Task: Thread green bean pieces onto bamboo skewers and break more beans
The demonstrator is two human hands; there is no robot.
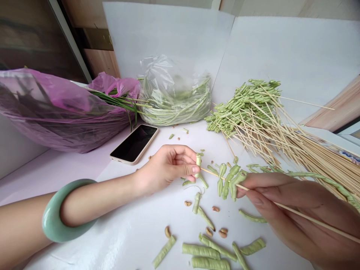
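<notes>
My left hand [168,167] pinches a short green bean piece [198,162] between thumb and fingers, right at the tip of a thin bamboo skewer [298,213]. My right hand [298,213] is closed on that skewer, which carries several threaded bean pieces [229,180]. A long green bean [323,180] trails over my right hand toward the right edge. Cut bean pieces [201,250] and small brown seeds [215,209] lie scattered on the white table [135,232] below my hands. A jade bangle [56,215] circles my left forearm.
A phone [134,143] lies face up behind my left hand. A clear bag of long beans [176,97] and a purple bag of greens [62,108] stand at the back. Finished bean skewers [244,103] and bare sticks [315,153] are piled at the right.
</notes>
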